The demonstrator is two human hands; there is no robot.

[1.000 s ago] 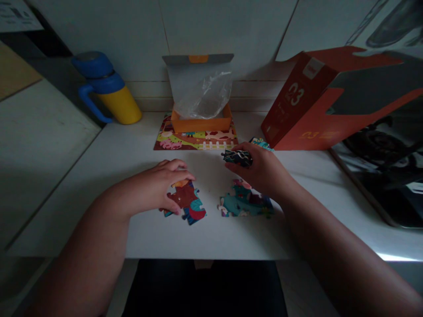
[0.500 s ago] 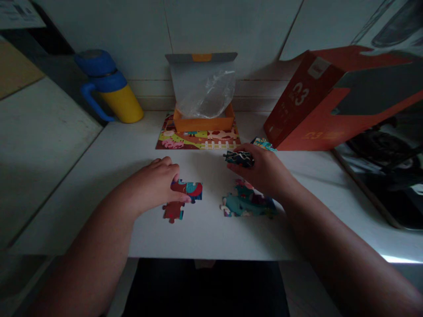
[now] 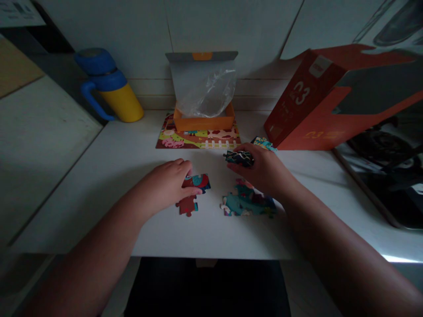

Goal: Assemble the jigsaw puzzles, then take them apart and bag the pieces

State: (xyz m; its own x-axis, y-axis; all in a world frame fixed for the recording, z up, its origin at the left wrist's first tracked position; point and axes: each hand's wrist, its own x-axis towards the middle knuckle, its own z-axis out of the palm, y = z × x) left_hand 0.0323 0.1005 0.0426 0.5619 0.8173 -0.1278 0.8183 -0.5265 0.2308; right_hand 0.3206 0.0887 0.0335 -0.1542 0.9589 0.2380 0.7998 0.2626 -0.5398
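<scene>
The left grip [image 3: 173, 178] and right grip [image 3: 261, 166] are bare hands on bare forearms [image 3: 112, 235], with seemingly black clothing [image 3: 208, 293].

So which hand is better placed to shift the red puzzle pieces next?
Probably the left hand: its thumb lies over the red puzzle pieces, while the right hand is occupied, holding dark pieces.

Your left hand [image 3: 168, 181] now has the red pieces [image 3: 187, 205] turned counterclockwise and further right than a moment ago.
</scene>
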